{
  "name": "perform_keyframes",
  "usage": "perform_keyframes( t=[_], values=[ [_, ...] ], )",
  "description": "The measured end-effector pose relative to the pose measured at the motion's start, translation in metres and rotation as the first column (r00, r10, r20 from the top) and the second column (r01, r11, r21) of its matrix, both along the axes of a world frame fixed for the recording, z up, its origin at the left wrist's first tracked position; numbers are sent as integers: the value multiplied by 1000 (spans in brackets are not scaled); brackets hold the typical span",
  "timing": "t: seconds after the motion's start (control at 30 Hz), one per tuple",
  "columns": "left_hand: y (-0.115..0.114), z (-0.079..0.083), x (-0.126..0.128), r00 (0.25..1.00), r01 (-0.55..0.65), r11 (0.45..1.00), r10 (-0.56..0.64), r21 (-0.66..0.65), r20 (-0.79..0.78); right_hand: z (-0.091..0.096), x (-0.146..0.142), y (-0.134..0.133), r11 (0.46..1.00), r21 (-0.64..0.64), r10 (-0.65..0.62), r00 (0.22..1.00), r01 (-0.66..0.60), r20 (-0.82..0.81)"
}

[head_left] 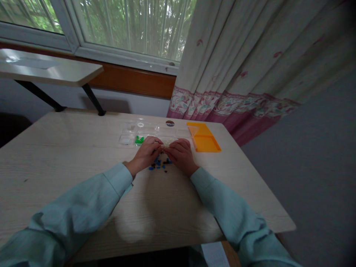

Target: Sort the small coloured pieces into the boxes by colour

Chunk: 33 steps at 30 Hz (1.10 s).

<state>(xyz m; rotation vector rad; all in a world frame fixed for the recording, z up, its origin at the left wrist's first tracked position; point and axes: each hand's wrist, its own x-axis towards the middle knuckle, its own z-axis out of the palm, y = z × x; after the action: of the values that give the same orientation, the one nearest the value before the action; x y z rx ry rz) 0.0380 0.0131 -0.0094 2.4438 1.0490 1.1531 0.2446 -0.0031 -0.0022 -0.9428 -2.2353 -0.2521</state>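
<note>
My left hand [147, 154] and my right hand [183, 155] meet over the table, fingertips pinched together. Between them shows a cluster of small pale cream pieces [167, 144]; both hands grip it, and the fingers cover much of it. Just below the fingertips lie several loose small blue, black and yellow pieces [158, 163], partly behind the hands. Left of my left hand, small green pieces [139, 140] sit in one compartment of a clear plastic divided tray [128, 134]. The right hand partly hides the tray's near side.
An orange plastic tray [206, 141] lies right of the clear one. A round dark-and-white disc [170, 123] is at the back. A raised shelf [50, 68] on black legs stands at the far left. A curtain [222, 66] hangs behind the table's [83, 148] right corner.
</note>
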Motion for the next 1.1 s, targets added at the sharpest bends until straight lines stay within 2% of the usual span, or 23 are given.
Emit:
perform_keyframes(
  t=[0.2, 0.37, 0.57, 0.83, 1.1],
  values=[
    [2, -3, 0, 1000, 14, 1000, -14, -7, -13, 1, -1, -1, 997, -72, 9, 1000, -8, 9],
    [3, -4, 1, 1000, 17, 1000, -17, -1, -22, 0, -2, 0, 997, -73, 13, 1000, -14, -14],
    [3, -5, 2, 1000, -21, 1000, 21, -6, -14, -6, 3, 8, 986, -145, -100, 989, 84, -105],
    [2, -6, 3, 999, -47, 999, 47, -21, -19, -10, 13, 19, 939, -214, -321, 911, 270, -261],
    [2, -7, 3, 998, -47, 998, 46, -29, -34, -9, 12, 19, 936, -216, -326, 913, 277, -243]
  ],
)
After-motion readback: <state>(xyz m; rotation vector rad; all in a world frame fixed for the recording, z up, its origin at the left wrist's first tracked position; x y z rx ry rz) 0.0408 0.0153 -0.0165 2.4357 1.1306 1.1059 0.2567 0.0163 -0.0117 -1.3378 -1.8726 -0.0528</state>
